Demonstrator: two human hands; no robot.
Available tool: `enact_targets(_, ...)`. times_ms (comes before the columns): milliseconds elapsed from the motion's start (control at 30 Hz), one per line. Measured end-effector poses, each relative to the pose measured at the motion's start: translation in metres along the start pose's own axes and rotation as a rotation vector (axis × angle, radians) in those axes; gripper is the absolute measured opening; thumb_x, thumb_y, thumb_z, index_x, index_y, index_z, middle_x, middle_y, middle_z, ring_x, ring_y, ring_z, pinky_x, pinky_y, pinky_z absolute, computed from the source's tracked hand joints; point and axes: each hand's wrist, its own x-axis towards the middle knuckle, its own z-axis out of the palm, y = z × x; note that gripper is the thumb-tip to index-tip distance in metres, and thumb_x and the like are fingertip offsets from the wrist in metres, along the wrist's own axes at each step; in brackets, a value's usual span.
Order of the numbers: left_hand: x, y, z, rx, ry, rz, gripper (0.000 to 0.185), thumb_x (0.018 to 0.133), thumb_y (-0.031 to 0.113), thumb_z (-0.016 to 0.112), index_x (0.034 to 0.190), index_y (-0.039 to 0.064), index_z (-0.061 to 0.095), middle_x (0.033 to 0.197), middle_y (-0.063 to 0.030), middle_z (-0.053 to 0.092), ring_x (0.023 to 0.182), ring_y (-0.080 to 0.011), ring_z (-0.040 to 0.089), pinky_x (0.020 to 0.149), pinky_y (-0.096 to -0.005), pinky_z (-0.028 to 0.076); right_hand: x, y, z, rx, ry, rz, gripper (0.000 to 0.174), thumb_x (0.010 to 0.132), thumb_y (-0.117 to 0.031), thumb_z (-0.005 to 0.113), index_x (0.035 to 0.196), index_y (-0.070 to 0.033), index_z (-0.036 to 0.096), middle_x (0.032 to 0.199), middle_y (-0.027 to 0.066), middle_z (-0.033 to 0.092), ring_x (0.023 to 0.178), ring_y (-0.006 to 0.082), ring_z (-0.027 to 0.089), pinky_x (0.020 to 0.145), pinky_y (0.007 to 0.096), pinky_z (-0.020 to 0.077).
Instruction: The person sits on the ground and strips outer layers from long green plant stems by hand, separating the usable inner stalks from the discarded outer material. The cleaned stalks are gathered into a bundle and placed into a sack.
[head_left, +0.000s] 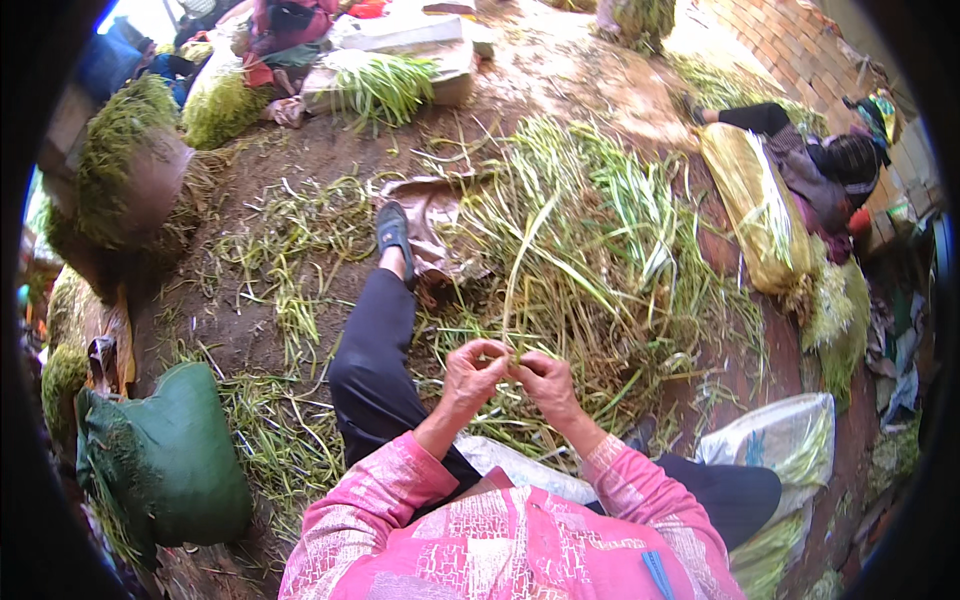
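Both hands meet in front of my lap. My left hand (477, 373) pinches the lower end of a long, pale green plant stalk (525, 251) between thumb and fingers. My right hand (546, 381) touches the same end, its thumb and fingertips closed on it. The stalk rises away from the hands over a large heap of long green leafy stems (585, 255) with brown, tangled ends. What exactly lies between the fingertips is too small to tell.
A green stuffed sack (169, 457) sits at the left, a white sack (787, 435) at the right. Cut leaves (281, 435) litter the floor. A person (832, 165) sits at the right behind a yellow sack (754, 210); another person (292, 22) is at the upper left.
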Motion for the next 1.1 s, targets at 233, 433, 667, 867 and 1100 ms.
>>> enact_targets(233,0.008,0.02,-0.012,-0.289,0.131,0.134,0.003,0.08,0.005,0.056,0.079,0.003,0.053,0.079,-0.0105,0.063,0.041,-0.0051,0.045,0.037,-0.0186,0.04,-0.009,0.021,-0.044,0.119,0.13,0.008,0.01,0.08,-0.014,0.062,0.079,-0.005,0.064,0.061,-0.0046,0.054,0.05,0.0031,0.04,0.043,0.0178,0.0287)
enact_targets(433,0.027,0.031,-0.049,-0.339,0.276,0.226,0.005,0.081,0.007,0.055,0.08,0.003,0.053,0.077,-0.0118,0.062,0.037,-0.004,0.038,0.036,-0.0214,0.04,-0.03,0.075,-0.168,-0.798,0.181,0.471,0.032,0.075,-0.032,0.063,0.072,0.0,0.064,0.053,0.0074,0.058,0.045,0.0121,0.05,0.045,0.0288,0.0383)
enact_targets(667,0.028,0.016,-0.042,-0.28,0.232,0.097,0.005,0.082,0.007,0.054,0.079,0.003,0.053,0.076,-0.0115,0.062,0.037,-0.0035,0.036,0.038,-0.0216,0.041,0.008,0.025,-0.109,-0.59,-0.009,0.195,0.049,0.077,-0.038,0.062,0.115,-0.01,0.051,0.119,0.0109,0.051,0.107,0.0231,0.05,0.091,0.0385,0.0416)
enact_targets(867,0.036,0.031,-0.041,-0.297,0.144,0.033,0.001,0.079,0.003,0.053,0.078,0.003,0.054,0.074,-0.0136,0.062,0.038,-0.0067,0.041,0.038,-0.0214,0.043,0.026,0.01,-0.001,-0.61,-0.36,-0.21,0.036,0.077,-0.03,0.063,0.104,-0.007,0.057,0.099,0.0105,0.06,0.091,0.021,0.056,0.079,0.0352,0.0449)
enact_targets(1100,0.015,0.008,-0.013,-0.139,0.081,-0.249,0.029,0.088,0.031,0.047,0.095,0.005,0.056,0.088,-0.0058,0.061,0.076,-0.0143,0.055,0.065,-0.0268,0.044,0.004,0.007,-0.006,-0.053,-0.473,0.336,0.03,0.09,-0.028,0.046,0.077,-0.003,0.058,0.057,-0.0002,0.054,0.049,0.006,0.052,0.046,0.0194,0.0423)
